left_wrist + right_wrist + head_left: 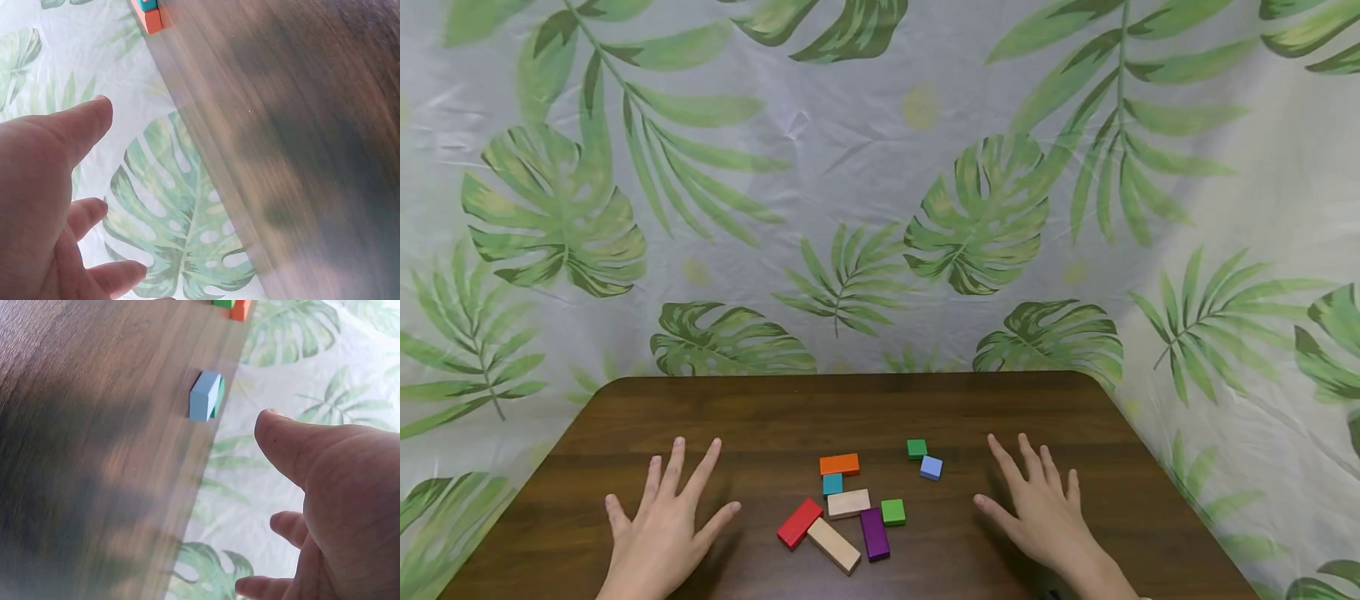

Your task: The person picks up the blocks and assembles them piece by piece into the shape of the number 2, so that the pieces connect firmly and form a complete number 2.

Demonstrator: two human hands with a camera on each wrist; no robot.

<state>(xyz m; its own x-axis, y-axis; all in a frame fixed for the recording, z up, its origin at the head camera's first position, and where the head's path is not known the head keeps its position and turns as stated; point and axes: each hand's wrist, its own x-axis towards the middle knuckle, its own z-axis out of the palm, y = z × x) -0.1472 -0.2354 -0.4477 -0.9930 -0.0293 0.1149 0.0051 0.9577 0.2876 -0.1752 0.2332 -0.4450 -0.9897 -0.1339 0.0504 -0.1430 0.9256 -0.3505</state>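
From my remote post I saw the left hand (pixel 662 533) and the right hand (pixel 1047 517), both with fingers spread, holding nothing. Between them on the dark wood-grained table (pixel 760 417) lay a red cuboid (pixel 800 523) and a light-blue block (pixel 931 467). A gentle pinch across opposite flat sides, I judged, suited these smooth, sharp-edged shapes best.

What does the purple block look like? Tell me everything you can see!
The purple block is a plain oblong with straight edges, maybe painted wood. It lies on the brown table, its long side running near to far, slightly slanted. A pale block and the light green block sit by its far end, perhaps touching it.
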